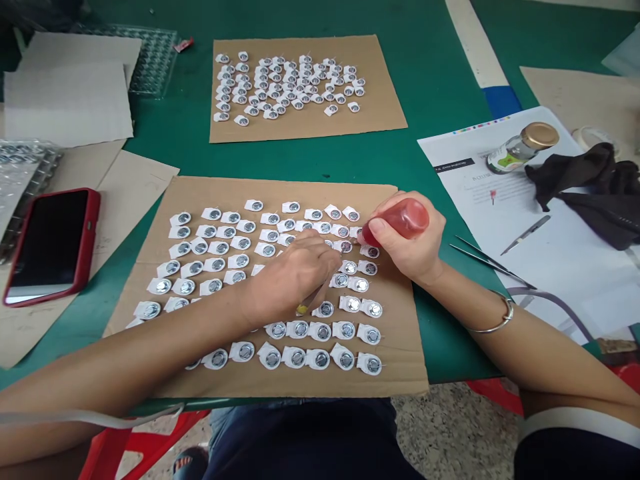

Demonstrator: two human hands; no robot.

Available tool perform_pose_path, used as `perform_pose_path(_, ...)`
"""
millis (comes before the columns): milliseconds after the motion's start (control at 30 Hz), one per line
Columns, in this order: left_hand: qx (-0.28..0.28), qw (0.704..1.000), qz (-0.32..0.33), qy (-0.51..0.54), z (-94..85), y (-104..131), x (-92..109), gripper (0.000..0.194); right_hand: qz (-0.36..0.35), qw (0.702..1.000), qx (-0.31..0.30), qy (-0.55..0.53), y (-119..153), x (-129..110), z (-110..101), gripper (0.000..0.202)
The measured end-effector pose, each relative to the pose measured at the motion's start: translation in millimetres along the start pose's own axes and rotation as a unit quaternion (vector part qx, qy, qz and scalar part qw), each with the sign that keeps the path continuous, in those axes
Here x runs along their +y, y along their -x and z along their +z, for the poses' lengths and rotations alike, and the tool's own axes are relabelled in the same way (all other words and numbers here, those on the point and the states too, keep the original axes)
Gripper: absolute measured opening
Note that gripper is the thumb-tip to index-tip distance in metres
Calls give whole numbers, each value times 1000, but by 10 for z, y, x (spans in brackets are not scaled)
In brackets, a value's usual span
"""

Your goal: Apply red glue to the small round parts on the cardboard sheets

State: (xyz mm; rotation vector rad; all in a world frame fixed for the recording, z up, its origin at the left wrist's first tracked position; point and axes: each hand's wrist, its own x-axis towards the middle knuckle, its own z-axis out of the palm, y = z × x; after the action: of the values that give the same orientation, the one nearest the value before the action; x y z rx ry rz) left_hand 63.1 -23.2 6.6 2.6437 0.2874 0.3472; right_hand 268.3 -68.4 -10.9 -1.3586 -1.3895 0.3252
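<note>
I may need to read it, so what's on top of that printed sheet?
A gold-lidded jar, black cloth, slim metal tool, part of the tweezers and a grey band. Anything printed beneath the jar or cloth is hidden.

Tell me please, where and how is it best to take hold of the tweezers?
I would pinch the tweezers across both arms, just before their joined end, coming from above and the far side. They lie flat, slightly spread, with thin tips pointing away from the white sheet; the right forearm crowds the near side.
</note>
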Motion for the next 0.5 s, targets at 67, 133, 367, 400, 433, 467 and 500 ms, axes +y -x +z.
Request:
perform_pose_path(67, 2, 1000, -2, 4, 0, 2, -1, 21, -8, 1000, 1, 2, -2, -1, 1, 22)
perform_pose_path(133, 6, 1000, 3, 7, 0, -2, -6, 22, -18, 1000, -1, 8, -2, -5, 0, 22)
perform_pose_path(367, 30, 999, -12, 16, -26, -54, 8, 16, -39, 999, -14, 15, 15, -11, -6, 22)
perform_pose_path(400, 37, 999, -18, 19, -31, -60, 15, 14, -39, 999, -16, 13, 16, -14, -8, 22)
perform_pose_path(433, 44, 999, -23, 22, -36, -65, 20, 13, -40, 999, -18, 12, 16, -19, -11, 22)
perform_pose_path(467, 49, 998, -27, 28, -40, -68, 22, 13, -40, 999, -19, 11, 16, -24, -13, 21)
perform_pose_path(500, 52, 998, -29, 36, -45, -70, 22, 13, -40, 999, -20, 9, 16, -30, -15, 21)
